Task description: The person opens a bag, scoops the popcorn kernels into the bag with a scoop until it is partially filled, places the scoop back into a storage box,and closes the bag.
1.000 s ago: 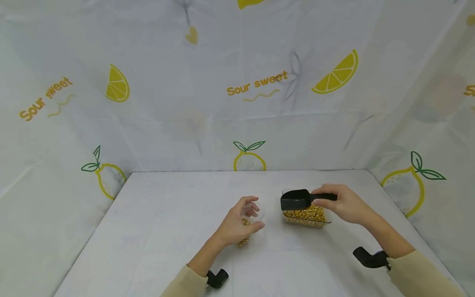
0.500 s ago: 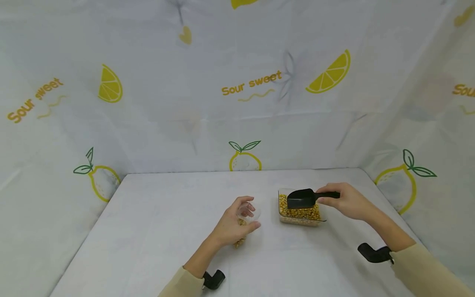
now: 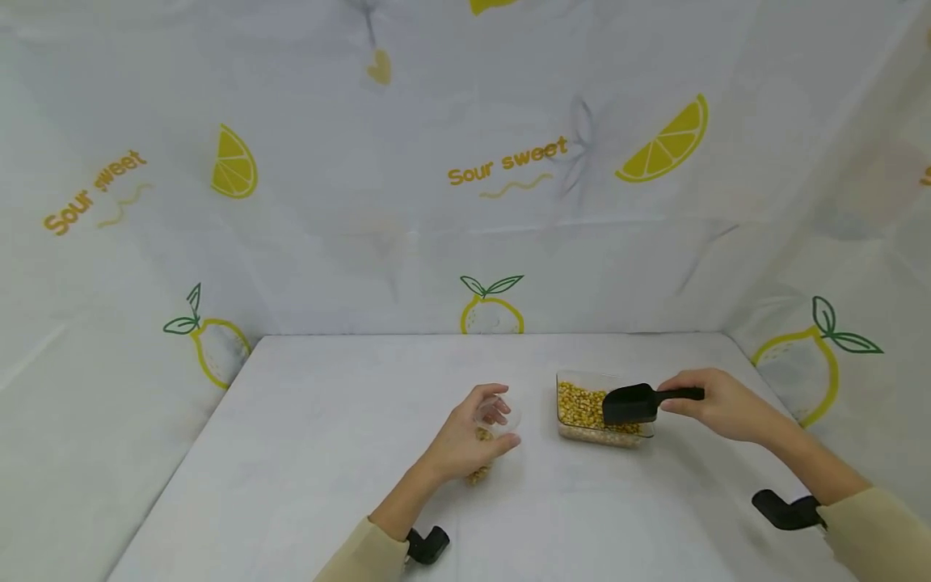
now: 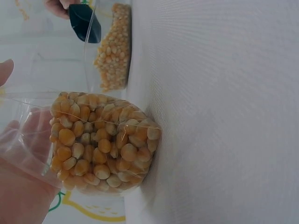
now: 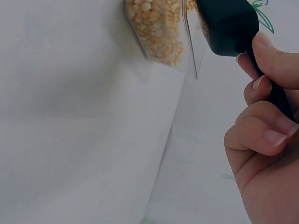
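My left hand (image 3: 458, 440) curls around a clear plastic cup (image 4: 105, 144), which stands on the table partly filled with corn kernels. In the head view the fingers and thumb reach about the cup's upper part. To the right is a clear rectangular bin (image 3: 607, 440) of yellow corn kernels (image 3: 579, 404). My right hand (image 3: 716, 402) grips a black scoop (image 3: 629, 404) by its handle, thumb along the top in the right wrist view. The scoop's bowl overlaps the right part of the bin, close over the kernels; its inside is hidden.
A white-covered table (image 3: 327, 453) lies beneath everything. Behind it and along both sides hangs a white cloth (image 3: 349, 267) printed with lemons. A black wrist mount (image 3: 429, 546) sits on the left forearm, another black mount (image 3: 785, 511) on the right.
The scoop has moved from the bin's left side to its right side and somewhat lower, uncovering the kernels on the left. My left hand stays at the cup.
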{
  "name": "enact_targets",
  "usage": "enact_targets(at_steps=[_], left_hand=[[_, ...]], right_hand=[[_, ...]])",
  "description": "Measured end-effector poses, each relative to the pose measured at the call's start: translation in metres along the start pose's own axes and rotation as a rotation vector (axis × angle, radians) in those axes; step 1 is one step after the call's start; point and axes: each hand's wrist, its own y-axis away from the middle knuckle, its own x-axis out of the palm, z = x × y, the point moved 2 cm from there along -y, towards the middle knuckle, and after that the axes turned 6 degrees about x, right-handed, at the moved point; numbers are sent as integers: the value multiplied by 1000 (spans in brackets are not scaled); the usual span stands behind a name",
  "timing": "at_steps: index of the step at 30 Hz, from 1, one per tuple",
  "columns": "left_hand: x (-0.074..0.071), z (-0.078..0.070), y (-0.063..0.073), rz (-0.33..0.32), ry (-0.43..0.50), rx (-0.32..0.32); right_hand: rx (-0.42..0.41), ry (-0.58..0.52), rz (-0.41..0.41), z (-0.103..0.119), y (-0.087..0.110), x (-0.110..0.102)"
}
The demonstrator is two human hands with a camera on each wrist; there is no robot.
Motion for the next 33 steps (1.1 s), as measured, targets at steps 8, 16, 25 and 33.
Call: enact_targets(at_steps=[8, 16, 25, 33], left_hand=[[-1, -2, -1, -4, -10, -7], [1, 0, 0, -2, 10, -37], [2, 0, 1, -8, 12, -50], [1, 0, 0, -10, 3, -62]], right_hand=[[2, 48, 2, -5, 3, -7], [2, 66, 15, -6, 6, -10], [33, 82, 64, 1, 4, -10], [49, 105, 114, 11, -4, -3]])
